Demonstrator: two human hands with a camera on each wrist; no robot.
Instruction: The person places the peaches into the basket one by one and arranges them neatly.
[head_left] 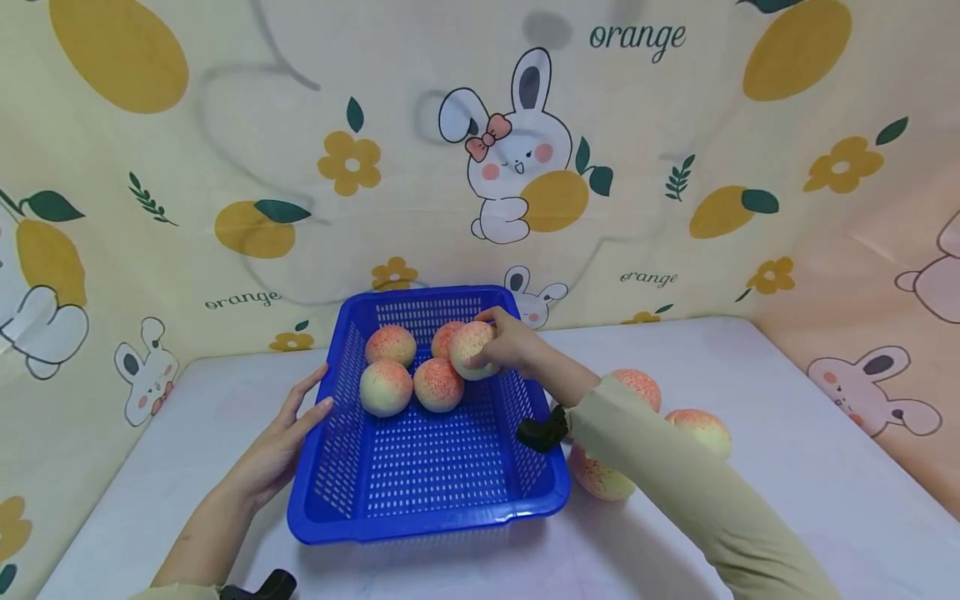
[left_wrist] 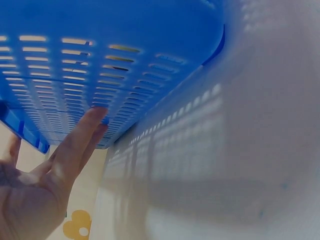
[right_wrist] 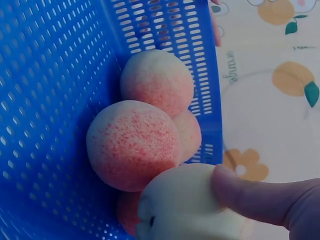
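A blue plastic basket (head_left: 427, 525) stands on the table with several peaches inside, grouped toward its far end. My right hand (head_left: 512, 342) grips a pale yellow and pink peach (head_left: 471, 348) within the basket, beside the others. In the right wrist view the thumb (right_wrist: 250, 195) presses on that peach's pale side, while a redder peach (right_wrist: 135, 145) lies right beside it. At the basket's left side, my left hand (head_left: 273, 454) rests its extended fingers against the outer wall, as the left wrist view also shows.
Right of the basket, three peaches lie on the white table: one at the back (head_left: 637, 388), one farther right (head_left: 702, 431) and one close to the basket wall (head_left: 600, 477), partly behind the right sleeve (head_left: 697, 492). A patterned cloth (head_left: 420, 225) hangs behind the table.
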